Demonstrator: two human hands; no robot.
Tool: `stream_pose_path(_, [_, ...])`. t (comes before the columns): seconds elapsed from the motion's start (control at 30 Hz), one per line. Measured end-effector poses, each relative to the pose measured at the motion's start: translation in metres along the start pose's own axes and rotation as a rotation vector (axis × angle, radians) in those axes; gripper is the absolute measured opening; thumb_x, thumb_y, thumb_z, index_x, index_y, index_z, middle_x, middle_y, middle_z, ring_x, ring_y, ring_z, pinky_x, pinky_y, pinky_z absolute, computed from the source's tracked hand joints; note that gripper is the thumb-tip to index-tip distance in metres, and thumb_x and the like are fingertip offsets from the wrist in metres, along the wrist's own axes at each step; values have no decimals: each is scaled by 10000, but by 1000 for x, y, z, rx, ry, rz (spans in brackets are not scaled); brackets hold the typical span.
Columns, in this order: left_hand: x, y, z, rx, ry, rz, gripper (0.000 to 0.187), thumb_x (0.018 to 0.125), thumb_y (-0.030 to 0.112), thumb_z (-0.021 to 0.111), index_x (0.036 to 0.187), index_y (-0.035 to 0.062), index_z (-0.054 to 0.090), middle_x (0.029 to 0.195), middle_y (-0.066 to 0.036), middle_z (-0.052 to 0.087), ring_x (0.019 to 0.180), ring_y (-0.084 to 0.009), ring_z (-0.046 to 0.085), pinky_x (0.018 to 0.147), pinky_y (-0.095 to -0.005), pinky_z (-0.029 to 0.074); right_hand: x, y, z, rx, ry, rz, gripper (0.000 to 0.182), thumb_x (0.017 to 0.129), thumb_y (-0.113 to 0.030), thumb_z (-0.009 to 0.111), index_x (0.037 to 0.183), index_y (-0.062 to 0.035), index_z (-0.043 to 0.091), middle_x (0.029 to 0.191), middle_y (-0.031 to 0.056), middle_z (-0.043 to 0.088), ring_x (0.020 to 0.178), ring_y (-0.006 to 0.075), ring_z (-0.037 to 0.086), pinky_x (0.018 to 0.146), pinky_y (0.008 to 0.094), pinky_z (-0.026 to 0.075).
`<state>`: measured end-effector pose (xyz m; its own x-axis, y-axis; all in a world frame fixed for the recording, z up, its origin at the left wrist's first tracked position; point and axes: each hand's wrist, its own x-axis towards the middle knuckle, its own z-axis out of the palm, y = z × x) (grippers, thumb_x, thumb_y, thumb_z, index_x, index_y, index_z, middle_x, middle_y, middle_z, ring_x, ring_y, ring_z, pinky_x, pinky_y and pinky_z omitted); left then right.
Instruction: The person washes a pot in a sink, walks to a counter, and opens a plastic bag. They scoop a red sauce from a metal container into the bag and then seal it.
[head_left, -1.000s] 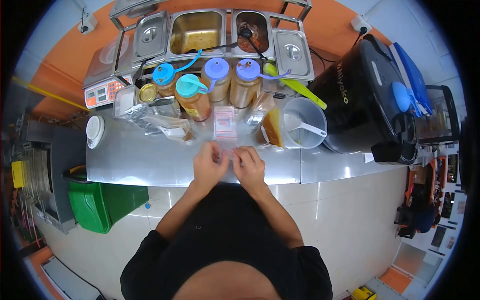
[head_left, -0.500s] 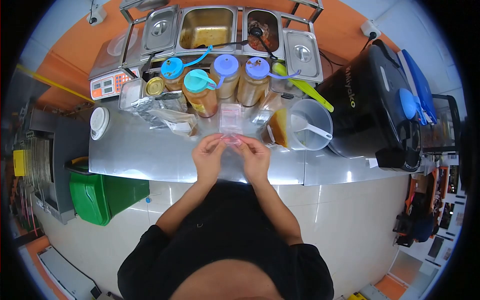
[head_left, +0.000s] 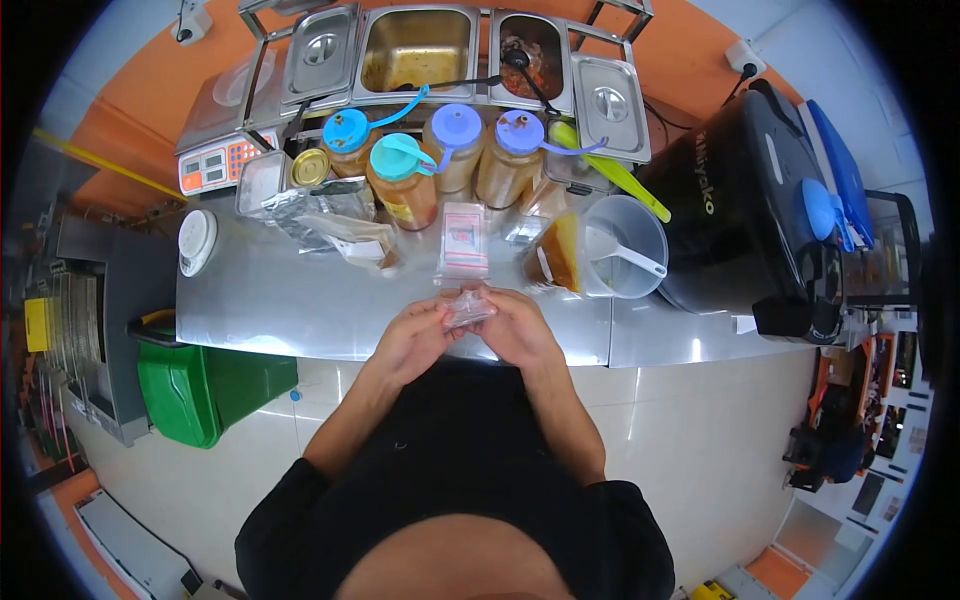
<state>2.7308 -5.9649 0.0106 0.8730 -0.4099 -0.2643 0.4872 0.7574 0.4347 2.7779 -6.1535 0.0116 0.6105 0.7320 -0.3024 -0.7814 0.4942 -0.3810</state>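
Note:
Between my two hands, close to the front edge of the steel counter, is a small clear plastic bag. My left hand pinches its left side, and my right hand grips its right side. Just beyond my fingertips a stack of clear bags with red stripes lies flat on the counter. A crumpled silver pouch is to the left of the stack. On the right, a pouch of brown sauce leans against a clear jug with a white scoop in it.
Several sauce bottles with blue, teal and purple lids stand behind the bags. Metal food pans and a scale are at the back. A large black container stands right; a green bin is below left.
Both hands have moved nearer to my body with the small bag, which now shows more between them. More of the striped bag stack is uncovered.

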Motion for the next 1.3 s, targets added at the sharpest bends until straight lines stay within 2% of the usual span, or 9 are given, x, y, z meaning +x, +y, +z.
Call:
stream_pose_path(0.1, [-1,-2,9,74,196,128,184,961,189,574,914,35,664,1224,-16,495,1017,-128,518,931,-307,377,-5,6,15,-68,83,-186,203,922,-113,561,1085,7,573,1107,92,588,1020,200,585,867,373,476])
stream_pose_path(0.17, [3,-5,2,254,190,212,187,968,177,560,885,30,642,1205,-18,479,1003,-126,509,941,-301,367,-5,17,6,-766,112,-512,111,904,-22,567,1014,-24,550,991,61,572,918,158,581,831,324,476])
stream_pose_path(0.4, [4,-9,22,1088,191,572,171,830,103,720,793,29,570,1098,-84,476,902,-143,523,786,-270,454,11,32,14,-573,488,-687,166,867,24,596,998,-29,509,911,32,569,849,102,579,700,259,490])
stream_pose_path(0.47, [13,-12,13,1172,242,695,203,756,57,754,799,25,558,1060,-103,481,838,-153,544,667,-255,486,12,36,14,-1174,634,-895,168,868,35,588,1002,-15,501,847,49,572,753,100,584,592,251,479])
stream_pose_path(0.53, [21,-14,20,1136,457,855,166,754,-5,699,830,18,552,1031,-102,486,810,-153,549,603,-242,486,12,42,12,-1263,628,-874,147,899,-5,583,1011,2,487,819,61,570,673,103,574,572,256,478])
stream_pose_path(0.67, [25,-15,23,1106,400,1001,183,765,-65,645,890,21,543,1074,-86,442,900,-135,513,621,-216,481,15,51,11,-1191,632,-973,157,923,-21,569,1030,6,458,789,66,576,659,100,570,572,253,476])
stream_pose_path(0.73, [22,-15,22,1439,334,1070,241,767,-65,641,966,22,535,1054,-88,442,871,-140,510,616,-220,468,17,50,13,-1155,623,-1035,158,927,-20,562,1033,5,448,779,70,578,651,97,568,564,252,472])
stream_pose_path(1.0, [28,-9,20,1229,334,1070,187,788,-57,632,932,21,541,1040,-90,440,855,-147,516,653,-229,483,22,47,8,-1362,625,-1126,246,844,-16,637,1010,-8,456,718,104,558,537,216,577,503,337,464])
stream_pose_path(1.3, [37,-18,15,971,473,1100,167,812,-68,586,951,14,543,1126,-160,452,895,-206,546,702,-271,485,33,38,24,-1292,688,-1212,181,871,-35,654,934,-25,484,606,55,533,515,112,549,466,265,422])
